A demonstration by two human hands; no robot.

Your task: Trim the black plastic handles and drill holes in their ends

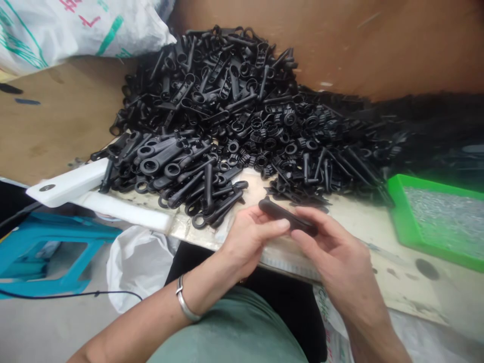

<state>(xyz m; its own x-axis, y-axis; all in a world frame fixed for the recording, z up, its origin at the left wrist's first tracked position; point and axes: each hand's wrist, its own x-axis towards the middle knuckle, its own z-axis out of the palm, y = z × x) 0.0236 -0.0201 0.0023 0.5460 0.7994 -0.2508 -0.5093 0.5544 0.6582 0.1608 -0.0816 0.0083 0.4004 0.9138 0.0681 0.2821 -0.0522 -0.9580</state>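
Observation:
Between both hands, over the table's front edge, is a long black plastic handle (pixel 278 210) with rounded ends. My left hand (pixel 251 234) pinches its left half, thumb on top. The fingers of my right hand (pixel 335 247) close round its right end and partly hide it. Just beyond and to the left lies a group of similar black handles (pixel 162 156) with ring-shaped ends. Behind them rises a large heap of black plastic parts (pixel 223 75). Small black toothed rings (pixel 260 146) and thin black pieces (pixel 298 186) lie straight ahead of the hands.
At the right stands a green tray (pixel 401 214) of small shiny pieces. A white device (pixel 71 184) juts over the table's left edge. Below are a white bag (pixel 138 262) and a blue stool (pixel 75 224). A printed white sack (pixel 83 30) rests at the upper left.

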